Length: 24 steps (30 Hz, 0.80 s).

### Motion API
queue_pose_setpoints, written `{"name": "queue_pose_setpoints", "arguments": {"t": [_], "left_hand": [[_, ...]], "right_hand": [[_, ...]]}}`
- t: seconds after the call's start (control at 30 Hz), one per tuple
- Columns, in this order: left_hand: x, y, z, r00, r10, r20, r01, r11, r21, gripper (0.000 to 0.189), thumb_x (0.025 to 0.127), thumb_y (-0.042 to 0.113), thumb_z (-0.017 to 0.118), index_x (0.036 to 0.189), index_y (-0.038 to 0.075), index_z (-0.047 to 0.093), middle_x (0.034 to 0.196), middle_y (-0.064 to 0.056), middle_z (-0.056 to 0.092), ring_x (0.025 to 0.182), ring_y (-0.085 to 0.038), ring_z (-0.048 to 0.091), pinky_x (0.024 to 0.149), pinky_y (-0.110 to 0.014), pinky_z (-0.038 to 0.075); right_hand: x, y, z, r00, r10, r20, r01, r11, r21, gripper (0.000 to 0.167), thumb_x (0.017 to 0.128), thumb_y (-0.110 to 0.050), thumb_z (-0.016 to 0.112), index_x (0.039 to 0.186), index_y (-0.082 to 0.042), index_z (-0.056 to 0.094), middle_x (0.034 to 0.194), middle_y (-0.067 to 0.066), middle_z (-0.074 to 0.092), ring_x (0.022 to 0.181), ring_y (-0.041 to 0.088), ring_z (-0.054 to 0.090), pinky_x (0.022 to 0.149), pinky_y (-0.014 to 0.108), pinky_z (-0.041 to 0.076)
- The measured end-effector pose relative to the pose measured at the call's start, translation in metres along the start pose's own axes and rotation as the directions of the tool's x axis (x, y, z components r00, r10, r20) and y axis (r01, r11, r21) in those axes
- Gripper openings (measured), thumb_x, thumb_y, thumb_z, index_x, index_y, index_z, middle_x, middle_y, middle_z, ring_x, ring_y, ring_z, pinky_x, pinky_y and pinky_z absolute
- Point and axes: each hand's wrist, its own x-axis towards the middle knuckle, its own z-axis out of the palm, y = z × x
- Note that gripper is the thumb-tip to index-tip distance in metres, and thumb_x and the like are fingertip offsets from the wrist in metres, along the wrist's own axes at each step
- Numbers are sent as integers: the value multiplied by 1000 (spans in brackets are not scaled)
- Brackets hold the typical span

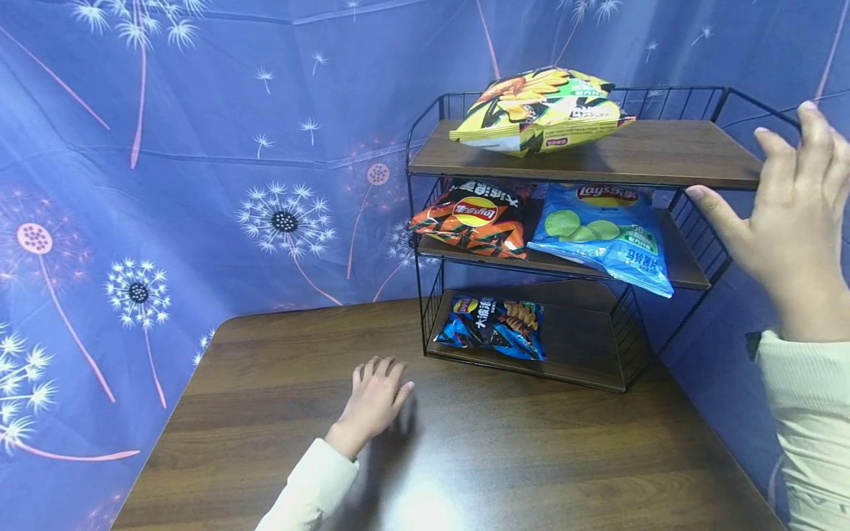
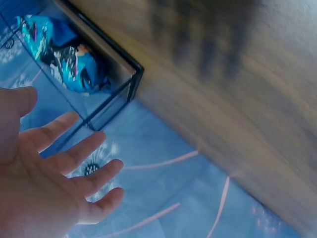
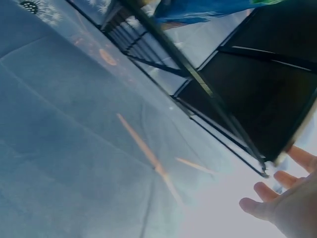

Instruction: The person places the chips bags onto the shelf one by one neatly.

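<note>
My left hand (image 1: 372, 404) hovers over the table, its fingers relaxed and nothing in them. In the left wrist view the fingers of that hand (image 2: 54, 183) are spread, near the rack's bottom corner. Raised at the right end of the top shelf (image 1: 690, 147), my right hand (image 1: 800, 214) has its fingers apart and holds nothing. A yellow chip bag (image 1: 544, 114) lies on that shelf. Below it, an orange-and-black chip bag (image 1: 474, 217) lies left of a light blue Lay's bag (image 1: 600, 228). One dark blue chip bag (image 1: 494, 324) lies on the bottom shelf.
The three-tier rack has a black wire frame (image 1: 425, 295) and stands at the back right of the brown wooden table (image 1: 279, 413). Behind it hangs a blue cloth (image 1: 219, 147) with a dandelion print. The light blue bag juts over its shelf's front edge.
</note>
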Motion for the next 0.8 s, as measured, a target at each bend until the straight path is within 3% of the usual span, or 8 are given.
{"name": "queue_pose_setpoints", "arguments": {"t": [0.23, 0.37, 0.53, 0.8], "left_hand": [[-8, -10, -12, 996, -37, -81, 38, 999, 12, 42, 90, 35, 53, 125, 12, 51, 129, -16, 50, 120, -42, 42, 96, -58, 30], [-12, -14, -18, 992, -71, -100, 73, 997, 14, 46, 91, 35, 52, 130, 13, 47, 134, -18, 45, 123, -43, 38, 97, -60, 29], [-19, -19, -22, 986, -110, -126, 112, 994, 8, 47, 92, 35, 49, 133, 13, 43, 137, -19, 41, 125, -45, 36, 97, -61, 27], [-28, -28, -27, 978, -154, -141, 162, 986, 45, 49, 94, 38, 44, 138, 17, 38, 143, -18, 32, 130, -46, 29, 99, -64, 23]], "right_hand": [[-7, -23, -6, 993, -101, -57, 100, 995, -14, 90, 82, -71, 34, 134, 2, 29, 150, 15, 14, 135, 36, 10, 110, 51, 4], [-14, -42, -4, 981, -154, -118, 160, 986, 37, 85, 84, -67, 37, 134, 2, 32, 149, 14, 19, 135, 35, 13, 110, 50, 6], [-28, -67, 6, 951, -219, -220, 251, 959, 128, 78, 85, -63, 41, 128, 3, 40, 145, 16, 30, 133, 35, 21, 110, 51, 9], [-57, -103, 29, 924, -300, -236, 349, 915, 201, 71, 88, -58, 41, 123, 4, 44, 140, 19, 36, 130, 39, 27, 108, 56, 13]]}}
